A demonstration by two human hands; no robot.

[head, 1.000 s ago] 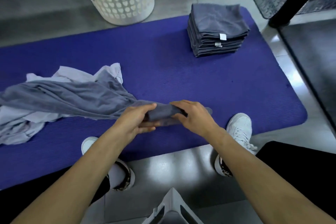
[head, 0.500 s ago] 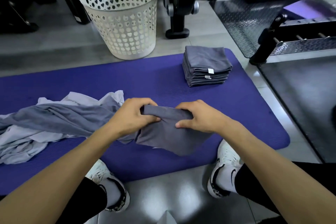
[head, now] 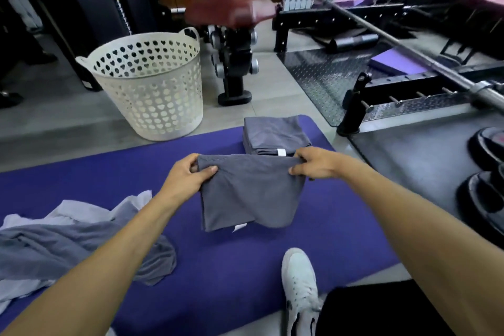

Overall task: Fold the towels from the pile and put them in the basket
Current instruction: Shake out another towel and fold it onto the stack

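Grip: two-handed, at the top edge of a grey towel [head: 249, 191].

- Left hand [head: 185, 179]: pinching the upper left corner, thumb on the near face, fingers curled behind.
- Right hand [head: 317, 163]: pinching the upper right corner, thumb and fingers clamped on the fold.
- Towel: folded over, stretched level between both hands, hanging clear above a purple mat [head: 245, 275]. Lower edge slack, bulging at the right. White tag [head: 239, 227] showing at the bottom edge.

Surroundings, relative to the grip:

- Directly beyond the held edge, just behind the right hand: stack [head: 274, 135] of folded grey towels on the mat, white label facing the grip.
- Beyond and to the left: white basket [head: 148, 90] with heart-shaped holes, standing on the floor off the mat's far edge. Contents not visible.
- Below and to the left, under the left forearm: pile [head: 68, 243] of loose grey and pale towels, crumpled on the mat.
- Below and slightly right: white shoe [head: 300, 278] resting on the mat's near edge.
- Far right: barbell [head: 395, 46] lying on dark plate flooring.
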